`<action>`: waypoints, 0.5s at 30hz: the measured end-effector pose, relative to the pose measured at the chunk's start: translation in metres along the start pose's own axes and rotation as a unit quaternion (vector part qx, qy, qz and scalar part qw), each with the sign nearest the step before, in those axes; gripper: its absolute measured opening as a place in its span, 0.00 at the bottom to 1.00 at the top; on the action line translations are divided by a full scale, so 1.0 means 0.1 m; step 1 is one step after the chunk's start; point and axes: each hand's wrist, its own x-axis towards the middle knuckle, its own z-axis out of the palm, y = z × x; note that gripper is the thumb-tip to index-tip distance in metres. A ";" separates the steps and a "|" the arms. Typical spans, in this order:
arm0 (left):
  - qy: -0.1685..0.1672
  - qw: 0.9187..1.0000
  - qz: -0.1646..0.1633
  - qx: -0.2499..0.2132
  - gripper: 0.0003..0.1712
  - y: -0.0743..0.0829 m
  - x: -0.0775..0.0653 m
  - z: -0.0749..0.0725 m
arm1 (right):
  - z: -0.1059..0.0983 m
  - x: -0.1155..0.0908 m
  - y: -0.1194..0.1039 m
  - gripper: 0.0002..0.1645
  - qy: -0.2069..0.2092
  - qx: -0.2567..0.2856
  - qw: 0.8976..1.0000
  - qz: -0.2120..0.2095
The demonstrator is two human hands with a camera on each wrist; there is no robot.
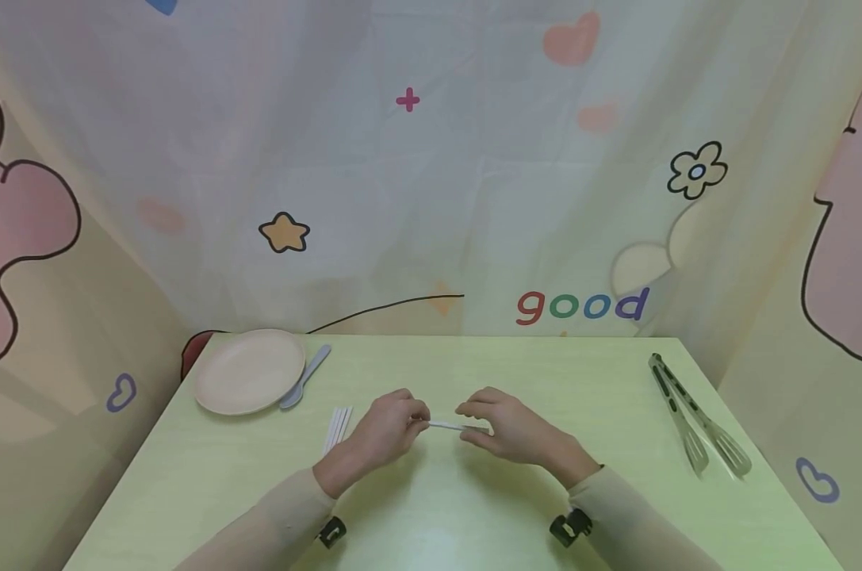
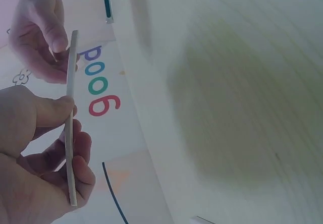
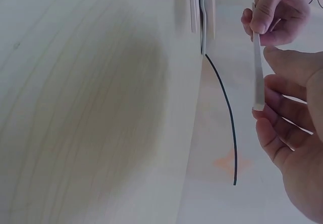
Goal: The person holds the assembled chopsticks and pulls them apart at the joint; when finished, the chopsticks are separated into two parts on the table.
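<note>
A thin white stick [image 1: 446, 425] is held up over the table between the two hands. My left hand [image 1: 391, 427] pinches it between thumb and fingers; in the left wrist view the stick [image 2: 71, 90] runs past the thumb and along the curled fingers. My right hand [image 1: 512, 424] is around the stick's other end, its thumb and fingers spread apart. In the right wrist view, the right fingertips [image 3: 259, 114] are right at the stick's end. Several similar white sticks [image 1: 339, 424] lie side by side on the table near the left wrist, partly hidden by it.
A pale round plate [image 1: 248, 373] stands at the table's back left, with a grey-purple spoon [image 1: 306, 377] against its right side. Metal tongs [image 1: 695, 420] lie spread at the right. A printed curtain [image 1: 431, 198] hangs behind the table's back edge.
</note>
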 end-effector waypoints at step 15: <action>0.011 0.999 0.028 -0.040 0.03 0.08 0.03 0.07 | 0.12 0.04 0.00 0.04 0.063 -0.017 0.996 -0.052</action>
